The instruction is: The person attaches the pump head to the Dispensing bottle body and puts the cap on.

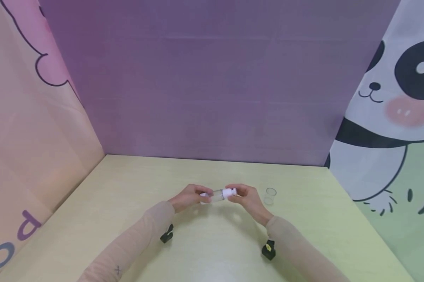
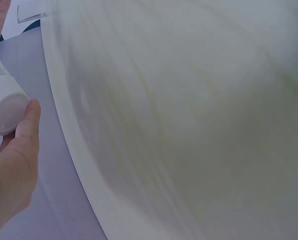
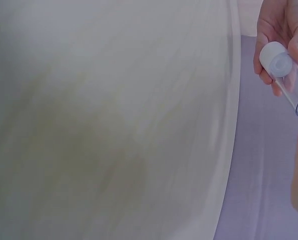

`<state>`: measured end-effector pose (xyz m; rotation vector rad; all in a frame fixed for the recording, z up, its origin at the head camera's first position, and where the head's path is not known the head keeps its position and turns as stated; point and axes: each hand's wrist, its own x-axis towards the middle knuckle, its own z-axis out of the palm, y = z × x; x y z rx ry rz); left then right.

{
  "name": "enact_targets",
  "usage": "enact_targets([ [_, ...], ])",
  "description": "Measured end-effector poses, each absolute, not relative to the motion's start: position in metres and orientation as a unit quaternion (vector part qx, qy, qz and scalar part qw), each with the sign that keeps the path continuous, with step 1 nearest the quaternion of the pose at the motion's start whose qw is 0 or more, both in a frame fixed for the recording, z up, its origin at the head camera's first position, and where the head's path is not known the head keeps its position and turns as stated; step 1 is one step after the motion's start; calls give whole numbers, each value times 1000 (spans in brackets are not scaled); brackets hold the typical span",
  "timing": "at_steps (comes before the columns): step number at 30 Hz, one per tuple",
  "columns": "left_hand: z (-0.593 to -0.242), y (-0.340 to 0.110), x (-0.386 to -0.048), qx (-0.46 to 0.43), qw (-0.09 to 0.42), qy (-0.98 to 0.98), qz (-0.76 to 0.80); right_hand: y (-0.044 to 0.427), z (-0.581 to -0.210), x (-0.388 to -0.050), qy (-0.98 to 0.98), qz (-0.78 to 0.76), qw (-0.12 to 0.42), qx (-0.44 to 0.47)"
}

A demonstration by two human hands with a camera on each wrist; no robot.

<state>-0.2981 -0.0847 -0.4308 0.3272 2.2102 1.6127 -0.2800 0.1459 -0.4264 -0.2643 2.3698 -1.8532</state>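
A small clear bottle (image 1: 217, 195) with a white base and a white pump top is held tilted above the table, between both hands. My left hand (image 1: 190, 199) grips the white base (image 2: 9, 106), thumb and fingers on its sides. At the other end, my right hand (image 1: 250, 200) pinches the white pump top (image 1: 229, 192) between thumb and fingers. The clear wall of the bottle shows well in the right wrist view, where the right hand is mostly cut off by the frame's edge. To the right of my right hand stands a clear cap (image 1: 269, 197) on the table.
The pale yellow table (image 1: 212, 250) reaches back to a purple curtain (image 1: 198, 98). Printed cloth panels flank it, with a panda (image 1: 370, 172) on the right. Black wrist mounts (image 1: 167, 234) hang beneath the sleeves.
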Motion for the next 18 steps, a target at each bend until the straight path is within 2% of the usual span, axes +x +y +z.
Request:
enact_targets([
  [18,-434,-83,-300,118,194,783,579,146,-427,-280,794,-603,47,-58],
])
